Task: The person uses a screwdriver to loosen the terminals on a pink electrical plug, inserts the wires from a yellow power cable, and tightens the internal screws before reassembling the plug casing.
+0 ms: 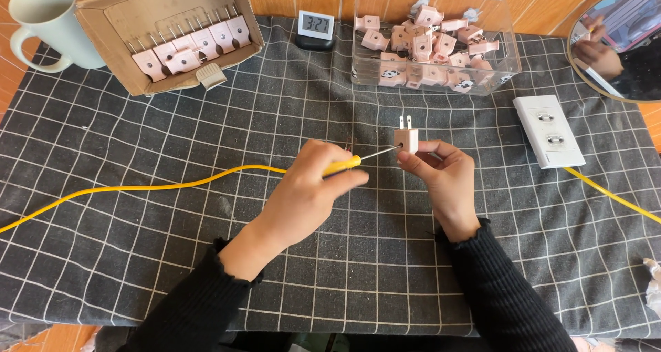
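A pink plug is gripped above the bench by the right hand; a yellow-handled screwdriver, clasped in the left hand, is set against its side; the screw work appears under way; many plugs wait in the clear box.

Both forearms come up from the lower edge in black ribbed sleeves with frilled cuffs, wrists bare, and angle toward each other so the hands nearly meet above the middle. The left hand lies back-up, fingers curled into a loose fist, thumb stretched rightward along the top. The right hand stands more upright, wrist bent slightly, its thumb and fingertips pinched together at the top left. The two hands are close, the fingertips just apart.
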